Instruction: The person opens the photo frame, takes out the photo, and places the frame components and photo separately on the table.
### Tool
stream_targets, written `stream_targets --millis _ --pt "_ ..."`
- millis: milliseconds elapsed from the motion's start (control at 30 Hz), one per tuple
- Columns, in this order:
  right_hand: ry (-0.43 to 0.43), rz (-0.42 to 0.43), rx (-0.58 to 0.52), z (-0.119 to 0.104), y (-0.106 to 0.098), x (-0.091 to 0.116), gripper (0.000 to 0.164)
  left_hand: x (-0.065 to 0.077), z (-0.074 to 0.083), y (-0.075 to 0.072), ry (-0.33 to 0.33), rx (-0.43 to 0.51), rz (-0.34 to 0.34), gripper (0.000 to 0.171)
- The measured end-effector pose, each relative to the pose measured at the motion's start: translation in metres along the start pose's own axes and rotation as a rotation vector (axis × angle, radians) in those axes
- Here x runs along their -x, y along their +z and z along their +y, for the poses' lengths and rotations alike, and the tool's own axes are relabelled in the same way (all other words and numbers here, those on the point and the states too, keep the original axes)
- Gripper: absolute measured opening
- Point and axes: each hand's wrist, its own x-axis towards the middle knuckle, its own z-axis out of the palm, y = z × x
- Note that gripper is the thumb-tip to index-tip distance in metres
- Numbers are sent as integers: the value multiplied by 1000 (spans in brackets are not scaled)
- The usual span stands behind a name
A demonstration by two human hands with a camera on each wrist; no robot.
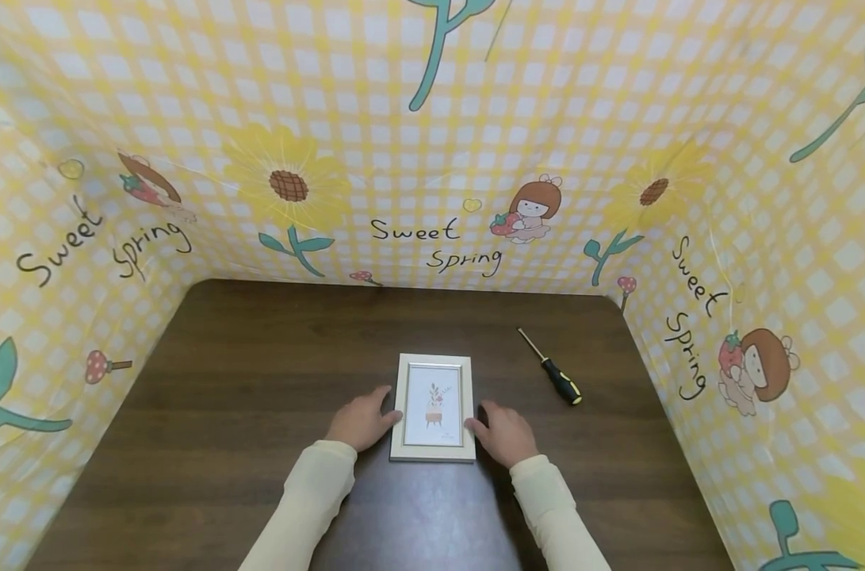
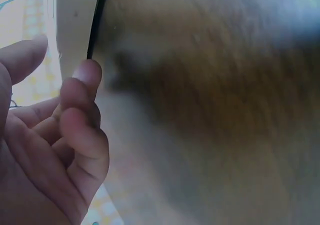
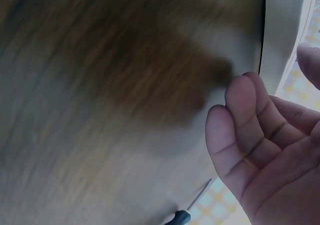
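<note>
A picture frame (image 1: 435, 454) with a cream border and silver inner edge lies face up on the dark wooden table, showing a print of a potted plant. My left hand (image 1: 361, 420) holds its left side, thumb over the border and fingertips at the lower edge. On the opposite side my right hand (image 1: 507, 434) grips it likewise, thumb tip on the right border. In the left wrist view, curled fingers (image 2: 82, 130) meet the dark underside edge of the frame (image 2: 75, 25). The right wrist view has bent fingers (image 3: 242, 105) at the frame's side (image 3: 282, 30).
A screwdriver (image 1: 562, 382) with a black and yellow handle lies to the right of the frame, its tip pointing to the back left. Yellow checked cloth (image 1: 403, 174) with printed flowers walls the table (image 1: 275, 341) at the back and both sides.
</note>
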Motion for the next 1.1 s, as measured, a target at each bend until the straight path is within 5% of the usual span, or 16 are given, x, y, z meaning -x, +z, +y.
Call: stream_targets --millis 500,633,1100 --pt "36 -126 -294 -11 -5 -24 47 -15 5 0 -52 263 -227 97" --pt "84 -138 -337 -12 -6 -24 51 -15 10 2 -13 198 -182 93" --pt "27 -149 -351 -6 11 -46 45 -38 3 13 -22 75 -71 81"
